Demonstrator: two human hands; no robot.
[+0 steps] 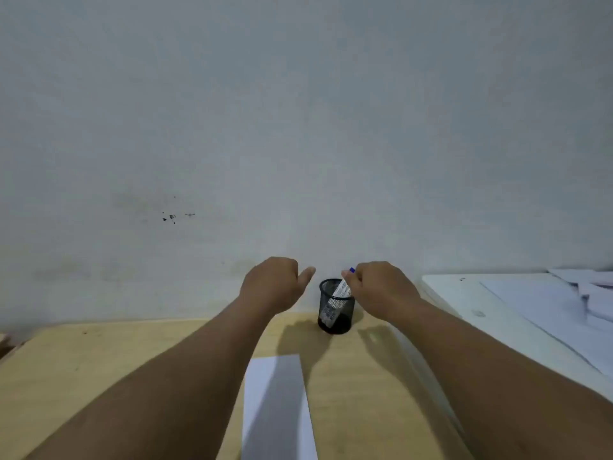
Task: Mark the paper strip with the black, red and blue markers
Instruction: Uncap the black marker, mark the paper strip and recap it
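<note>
The person's right hand [381, 288] gripped a marker with a blue end [345, 287], its fingers curled around the upper part of the white barrel. The marker leaned to the right, its lower part down inside a black mesh cup [335, 308] and the blue tip poking out above the knuckles. The cup stood upright on the wooden table [99, 376], close against the pale wall [298, 127].

The left hand [273, 283] hung in the air at nine o'clock from the cup, clear of it, its fingers folded into a loose fist with the thumb stuck out toward the cup. It held nothing that could be seen.

The white paper strip [278, 410] lay flat on the table at six o'clock from the cup, between the two forearms, running down to the lower edge of the view. The left arm's shadow fell across it. No marks could be made out on the visible part.

At three o'clock from the cup sat a white surface [464, 293] carrying loose sheets of paper [570, 293].
</note>
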